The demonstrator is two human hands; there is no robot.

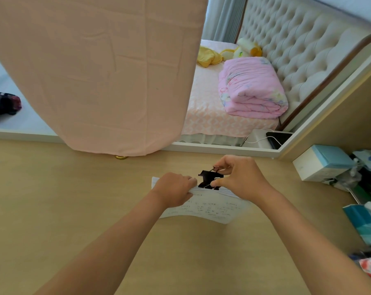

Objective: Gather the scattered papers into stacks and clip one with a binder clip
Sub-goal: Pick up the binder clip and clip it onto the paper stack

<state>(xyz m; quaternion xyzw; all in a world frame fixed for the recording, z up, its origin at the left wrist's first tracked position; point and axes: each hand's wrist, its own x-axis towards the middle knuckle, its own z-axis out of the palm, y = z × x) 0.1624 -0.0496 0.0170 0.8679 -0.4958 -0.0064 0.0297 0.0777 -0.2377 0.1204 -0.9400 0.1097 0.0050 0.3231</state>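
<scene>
A stack of handwritten white papers (210, 207) is lifted a little off the wooden desk (74, 199) near its middle. My left hand (175, 191) grips the stack's upper left edge. My right hand (240, 179) pinches the wire handles of a black binder clip (209, 179), which sits at the stack's top edge between my two hands. Whether the clip's jaws are around the papers I cannot tell.
A white and teal box (321, 165) stands at the desk's right, with tissue packs (365, 224) and clutter in front of it. A pink cloth (99, 71) hangs over the desk's far edge. Beyond lies a bed with a folded pink quilt (252, 88).
</scene>
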